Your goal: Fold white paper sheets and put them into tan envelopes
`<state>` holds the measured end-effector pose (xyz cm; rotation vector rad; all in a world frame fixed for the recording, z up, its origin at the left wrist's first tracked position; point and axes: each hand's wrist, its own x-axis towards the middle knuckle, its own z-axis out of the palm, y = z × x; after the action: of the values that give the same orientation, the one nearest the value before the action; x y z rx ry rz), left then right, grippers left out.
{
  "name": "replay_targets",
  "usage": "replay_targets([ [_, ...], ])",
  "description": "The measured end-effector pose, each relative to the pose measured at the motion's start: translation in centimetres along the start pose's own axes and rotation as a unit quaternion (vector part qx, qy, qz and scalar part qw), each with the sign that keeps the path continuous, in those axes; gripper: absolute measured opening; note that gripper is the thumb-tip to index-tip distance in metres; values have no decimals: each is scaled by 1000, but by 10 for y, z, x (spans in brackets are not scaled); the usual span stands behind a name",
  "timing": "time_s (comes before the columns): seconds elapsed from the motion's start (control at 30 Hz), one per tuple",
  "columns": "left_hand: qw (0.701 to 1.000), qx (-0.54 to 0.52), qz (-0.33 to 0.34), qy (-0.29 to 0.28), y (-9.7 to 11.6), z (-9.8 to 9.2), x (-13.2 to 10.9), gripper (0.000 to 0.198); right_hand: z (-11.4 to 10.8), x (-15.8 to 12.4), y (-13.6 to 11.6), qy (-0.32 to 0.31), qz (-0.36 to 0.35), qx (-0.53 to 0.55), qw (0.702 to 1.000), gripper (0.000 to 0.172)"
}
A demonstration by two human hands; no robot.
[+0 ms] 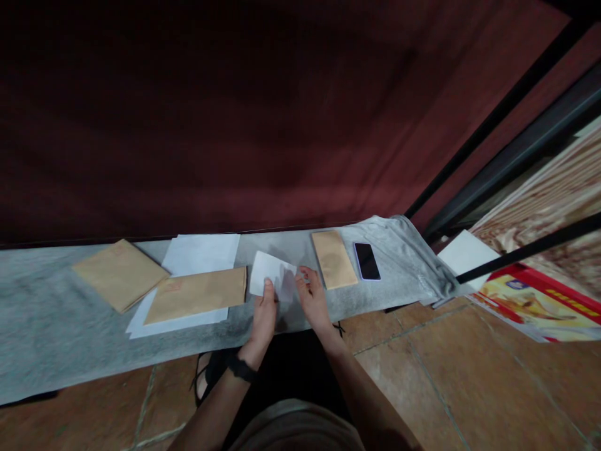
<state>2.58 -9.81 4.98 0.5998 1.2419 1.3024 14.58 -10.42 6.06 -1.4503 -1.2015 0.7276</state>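
A white sheet of paper (268, 268), apparently folded, is held above the grey-covered surface. My left hand (266, 307) grips its lower edge, thumb on top and the other fingers hidden beneath. At its right edge, my right hand (312, 294) has curled fingers that appear to pinch the paper. Just right of that hand lies a brown envelope (335, 260), with a dark-screened phone (367, 261) beyond it. To the left, another brown envelope (197, 293) rests on white sheets (206, 254). A third brown envelope (121, 274) lies at an angle, partly over their edge.
The long narrow surface has a grey cloth (61, 332) over it, bunched at the right end. Behind stands a dark red panel (282, 125). Black metal bars (498, 116) and a colourful printed box (539, 304) are on the right, above a tiled floor (422, 382).
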Motion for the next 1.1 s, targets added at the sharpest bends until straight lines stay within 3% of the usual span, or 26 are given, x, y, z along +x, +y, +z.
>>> replay_targets([
  [0.07, 995, -90, -38, 10, 4, 8, 0, 46, 1, 1, 15, 29, 53, 7, 998, 39],
  [0.2, 981, -155, -114, -1, -1, 10, -3, 32, 8, 1, 51, -24, 153, 45, 987, 34],
  [0.3, 973, -114, -202, -8, -14, -4, -11, 22, 8, 0, 67, -24, 158, 16, 987, 32],
  [0.4, 965, -1, -247, -85, -29, -21, -22, 25, 5, 0, 71, -13, 143, -22, 989, 31],
  [0.47, 970, 98, -185, -122, -35, -26, -27, 35, 4, 0, 71, -10, 132, -43, 990, 30],
  [0.53, 967, 214, -27, -135, -36, -26, -25, 40, 4, 0, 70, -17, 117, -68, 991, 31],
  [0.6, 915, 343, 160, -137, -36, -22, -15, 41, 5, 0, 69, -23, 86, -118, 989, 34],
  [0.67, 824, 467, 288, -140, -36, -20, 0, 47, 4, -1, 67, -25, 46, -187, 981, 37],
  [0.77, 695, 608, 355, -144, -45, -24, 23, 54, 3, -4, 63, -14, 2, -291, 957, 37],
  [0.83, 635, 662, 373, -140, -52, -31, 33, 57, 4, -8, 59, -10, -30, -347, 937, 37],
  [0.97, 566, 699, 404, -170, -60, -42, 40, 59, 20, -16, 53, -83, -135, -354, 922, 41],
  [1.1, 543, 703, 418, -192, -57, -47, 42, 61, 36, -20, 57, -145, -185, -367, 900, 49],
])
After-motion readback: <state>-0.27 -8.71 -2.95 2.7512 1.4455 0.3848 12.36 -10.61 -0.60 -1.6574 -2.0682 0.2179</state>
